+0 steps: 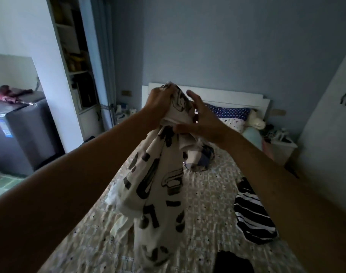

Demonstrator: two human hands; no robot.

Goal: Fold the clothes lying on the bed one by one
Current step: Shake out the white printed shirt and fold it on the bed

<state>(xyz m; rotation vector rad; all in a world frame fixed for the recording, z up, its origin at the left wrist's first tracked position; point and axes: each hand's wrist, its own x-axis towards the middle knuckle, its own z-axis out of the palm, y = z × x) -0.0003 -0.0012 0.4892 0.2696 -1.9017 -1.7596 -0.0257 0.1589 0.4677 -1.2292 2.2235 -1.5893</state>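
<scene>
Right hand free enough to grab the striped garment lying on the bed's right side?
Probably yes. The right hand is spread, only pinching the white patterned garment, which the left hand grips up high. The striped garment lies uncovered below the right forearm, nothing between them.

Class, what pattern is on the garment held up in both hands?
White garment with bold black brushstroke-like marks, seen in the head view.

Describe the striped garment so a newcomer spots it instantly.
Start at the bed with the patterned cover. Along its right edge, beneath the person's right forearm, lies the black-and-white striped garment, crumpled. Unlike the white, black-printed cloth held up, it has bold stripes.
</scene>
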